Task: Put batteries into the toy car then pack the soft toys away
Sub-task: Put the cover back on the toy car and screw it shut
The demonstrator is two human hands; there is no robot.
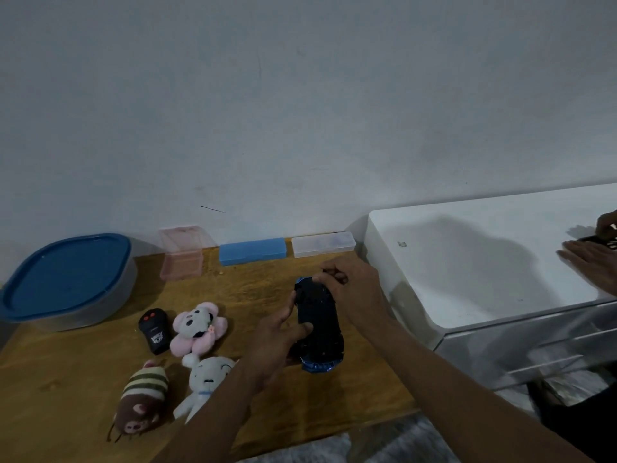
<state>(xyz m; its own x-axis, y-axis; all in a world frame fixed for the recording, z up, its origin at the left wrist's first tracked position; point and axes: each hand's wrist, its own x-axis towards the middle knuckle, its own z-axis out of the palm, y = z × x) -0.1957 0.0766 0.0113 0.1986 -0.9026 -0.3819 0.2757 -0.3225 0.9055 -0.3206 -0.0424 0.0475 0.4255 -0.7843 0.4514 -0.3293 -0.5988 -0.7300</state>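
Note:
The blue toy car (319, 325) is upside down above the wooden table (83, 389), its black underside facing me. My left hand (277, 342) grips its near left side, thumb across the underside. My right hand (350, 289) curls over the car's far end, fingertips pinched at its edge; whether a battery is between them is hidden. Left of the car lie three soft toys: a pink and white one (198, 327), a white one (208, 382) and a brown striped one (142, 401). A black remote (155, 330) stands beside them.
A lidded blue tub (66, 279) sits at the far left. Along the wall are a pink open box (182, 255), a blue case (252, 251) and a clear case (323, 244). A white drawer unit (484, 262) stands right, with another person's hands (591, 262) on top.

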